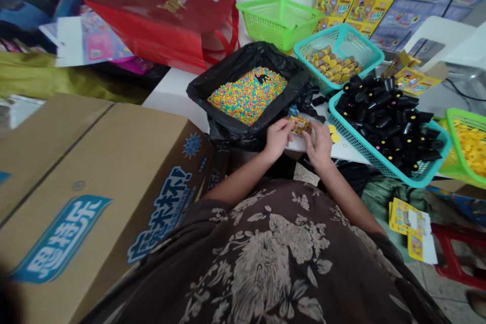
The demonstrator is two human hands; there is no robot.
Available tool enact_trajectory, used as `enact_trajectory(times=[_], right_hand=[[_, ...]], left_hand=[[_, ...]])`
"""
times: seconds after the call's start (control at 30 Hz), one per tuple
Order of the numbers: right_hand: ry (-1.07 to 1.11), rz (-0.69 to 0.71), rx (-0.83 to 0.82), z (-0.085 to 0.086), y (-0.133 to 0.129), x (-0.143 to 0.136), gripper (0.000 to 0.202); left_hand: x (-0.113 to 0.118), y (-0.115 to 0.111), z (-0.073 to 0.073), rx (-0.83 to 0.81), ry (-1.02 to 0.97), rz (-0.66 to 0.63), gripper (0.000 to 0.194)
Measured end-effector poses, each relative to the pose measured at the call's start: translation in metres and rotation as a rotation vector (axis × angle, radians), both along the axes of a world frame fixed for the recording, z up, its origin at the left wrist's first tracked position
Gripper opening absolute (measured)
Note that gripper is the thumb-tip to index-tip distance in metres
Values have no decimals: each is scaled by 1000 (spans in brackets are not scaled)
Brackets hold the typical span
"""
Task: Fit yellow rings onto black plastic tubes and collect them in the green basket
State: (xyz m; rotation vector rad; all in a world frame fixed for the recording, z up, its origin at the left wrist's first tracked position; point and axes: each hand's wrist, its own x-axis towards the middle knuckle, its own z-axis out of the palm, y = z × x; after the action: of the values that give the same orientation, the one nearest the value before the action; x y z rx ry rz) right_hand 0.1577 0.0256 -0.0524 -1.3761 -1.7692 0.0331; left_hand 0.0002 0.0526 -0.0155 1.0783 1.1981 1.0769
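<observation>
In front of my body, a small yellow printed piece (300, 125), perhaps a label or wrapper, is held between my hands. My left hand (278, 137) pinches its left end with thumb and fingers. At its right end are the closed fingers of my right hand (319, 144). Yellow round discs (333, 133) lie on the white table just right of that hand. Left of my hands stands a container lined with a black plastic bag (231, 134), filled with small multicoloured candy balls (246, 93). A turquoise basket (379, 149) heaped with black tube-shaped parts (391, 121) is to the right.
Behind, another turquoise basket (304, 55) holds yellow-capped small tubes (334, 66). A green basket (281, 23) sits beside a red bag (159, 20). Yellow parts fill a green basket (455, 131) at far right. A large carton (87, 172) blocks my left; a red stool (455, 253) stands lower right.
</observation>
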Motion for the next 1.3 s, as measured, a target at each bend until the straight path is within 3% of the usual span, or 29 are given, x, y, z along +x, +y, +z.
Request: enact_trajectory(times=[0.2, 0.33, 0.43, 0.63, 0.77, 0.87, 0.97, 1.07, 1.17, 1.3], right_hand=[[608, 102, -277, 5, -33, 0, 41], [759, 93, -363, 5, -61, 5, 44], [678, -1, -314, 9, -70, 17, 42], [166, -425, -137, 11, -56, 51, 36], [-27, -485, -187, 2, -36, 57, 38], [76, -435, -166, 2, -31, 52, 33], [483, -270, -136, 15, -40, 42, 35], [868, -6, -240, 37, -55, 30, 38], [993, 154, -361, 54, -65, 21, 40], [1040, 164, -407, 59, -66, 18, 39]], left_hand=[[-3, -33, 0, 54, 19, -253, 42], [-4, -40, -1, 221, 161, -357, 31], [2, -40, -1, 171, 146, -382, 28], [11, -42, -1, 30, 16, -367, 32], [8, -43, -4, -31, -20, -362, 34], [4, -42, -5, -43, -13, -391, 34], [-1, -42, -6, 19, -2, -404, 36], [-2, -43, -7, 119, 1, -400, 37], [-2, -45, -6, 216, 1, -404, 36], [-2, -48, -4, 278, 2, -408, 31]])
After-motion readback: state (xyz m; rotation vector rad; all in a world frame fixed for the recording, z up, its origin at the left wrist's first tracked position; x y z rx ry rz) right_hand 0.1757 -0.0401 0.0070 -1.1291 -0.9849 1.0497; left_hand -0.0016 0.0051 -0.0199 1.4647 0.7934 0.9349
